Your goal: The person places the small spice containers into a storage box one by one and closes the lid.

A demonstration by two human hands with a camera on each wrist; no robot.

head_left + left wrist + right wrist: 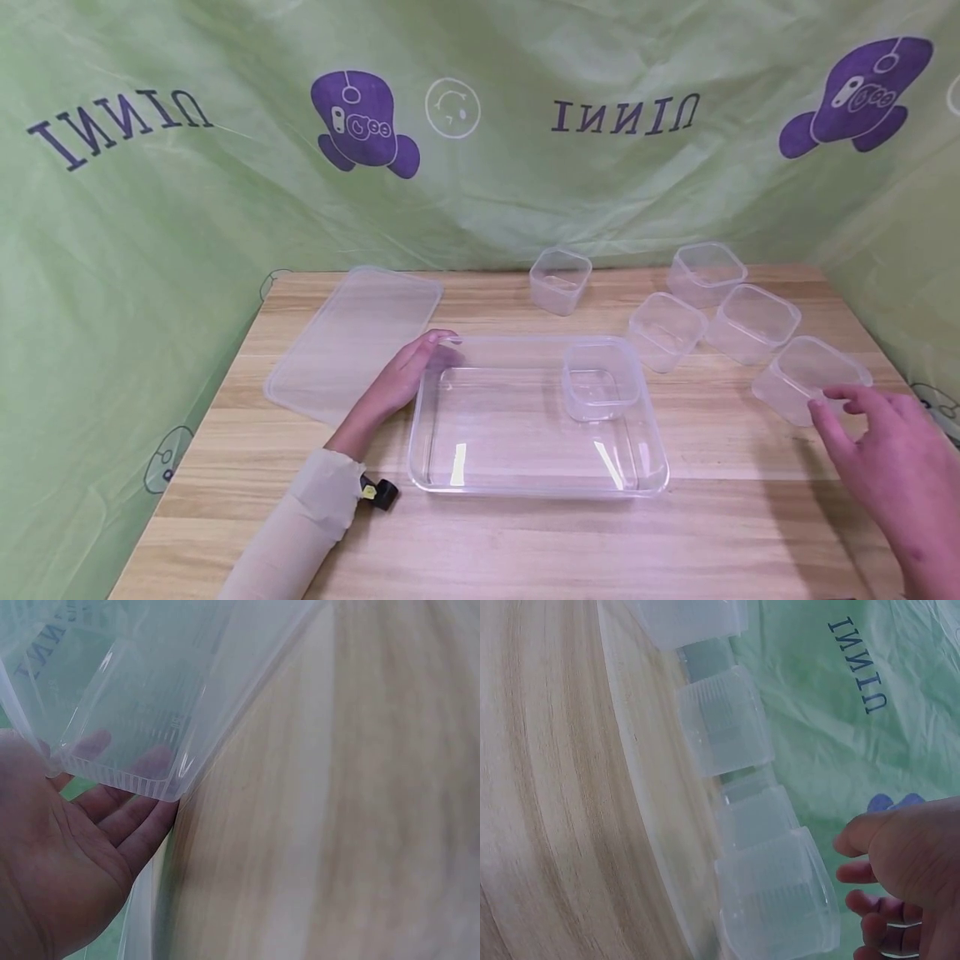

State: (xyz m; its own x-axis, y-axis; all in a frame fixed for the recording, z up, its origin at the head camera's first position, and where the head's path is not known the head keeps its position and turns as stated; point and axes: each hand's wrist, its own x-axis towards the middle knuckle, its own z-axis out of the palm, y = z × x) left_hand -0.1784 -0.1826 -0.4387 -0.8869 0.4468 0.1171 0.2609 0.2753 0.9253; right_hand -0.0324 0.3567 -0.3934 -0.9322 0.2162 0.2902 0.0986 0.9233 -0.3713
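Note:
A large clear rectangular container lies on the table with its mouth up. My left hand touches its far left corner; in the left wrist view, extended fingers lie along the outside of the wall, some seen through the plastic. Inside, at the back right corner, stands a small clear box. At the right, my right hand hovers with fingers loosely bent beside another small box. The right wrist view shows that hand apart from the nearest box, holding nothing.
More small open boxes stand at the back right, among them one close behind the large container. Another box is at the back middle. A flat translucent lid lies at the left. Green printed cloth surrounds the wooden table.

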